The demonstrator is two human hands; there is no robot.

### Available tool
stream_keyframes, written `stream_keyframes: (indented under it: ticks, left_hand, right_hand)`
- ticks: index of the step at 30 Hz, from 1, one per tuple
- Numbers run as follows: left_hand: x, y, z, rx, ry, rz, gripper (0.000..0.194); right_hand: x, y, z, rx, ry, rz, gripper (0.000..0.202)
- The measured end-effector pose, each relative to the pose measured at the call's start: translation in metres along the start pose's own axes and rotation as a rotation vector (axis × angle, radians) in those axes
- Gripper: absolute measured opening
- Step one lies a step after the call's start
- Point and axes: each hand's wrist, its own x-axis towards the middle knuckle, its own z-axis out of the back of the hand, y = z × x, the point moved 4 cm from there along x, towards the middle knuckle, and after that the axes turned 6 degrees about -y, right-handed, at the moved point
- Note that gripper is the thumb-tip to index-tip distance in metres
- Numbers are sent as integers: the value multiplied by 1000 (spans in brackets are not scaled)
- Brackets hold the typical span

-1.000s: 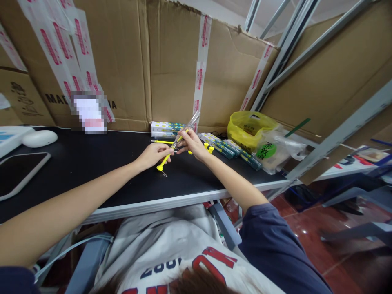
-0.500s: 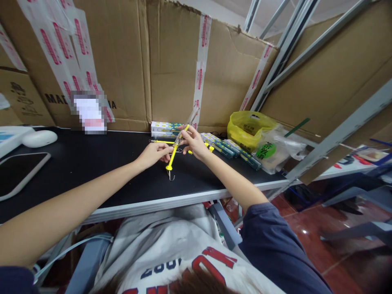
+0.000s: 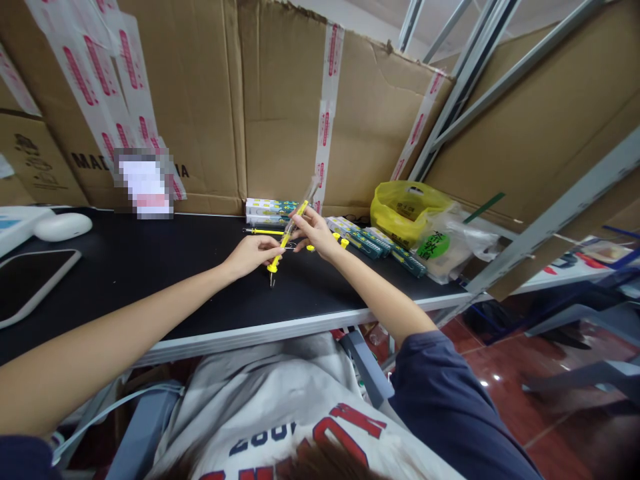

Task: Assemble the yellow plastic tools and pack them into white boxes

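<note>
A slim yellow rod-shaped tool [image 3: 278,259] with a thin metal hook at its lower end is held tilted above the black tabletop [image 3: 165,267]. My left hand [image 3: 253,256] is closed in a pinch on its lower part. Higher up, my right hand [image 3: 316,233] grips the same tool along with a clear plastic sleeve [image 3: 313,190] that sticks up past its top. Behind my left fingers lies another yellow and black rod [image 3: 263,231]. Small yellow pieces [image 3: 345,243] rest just right of my right hand.
Printed narrow boxes [image 3: 270,210] lie at the back, and more boxes [image 3: 367,243] lie to the right. A yellow plastic bag [image 3: 400,207] and a clear bag [image 3: 443,250] stand near the metal post. On the left are a phone [image 3: 35,280] and a white rounded object [image 3: 63,227].
The tool's hooked end has shifted slightly up and left, and the hook has turned, looking narrower. Both hands keep their hold in nearly the same place.
</note>
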Motion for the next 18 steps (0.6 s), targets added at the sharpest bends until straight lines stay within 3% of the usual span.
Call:
stream_keyframes:
  ticks: [4,10,18]
  left_hand:
    - [1,-1,2,-2,-32,1,48]
    - [-1,-3,2,-37,-73,30,53]
    - [1,4,-3,41,28,50,51]
  right_hand:
    - [-2,-1,-3,-21,38,18,41]
    - [0,1,1,9,-6,11,43]
    - [4,6,9,-22,-59,24,40]
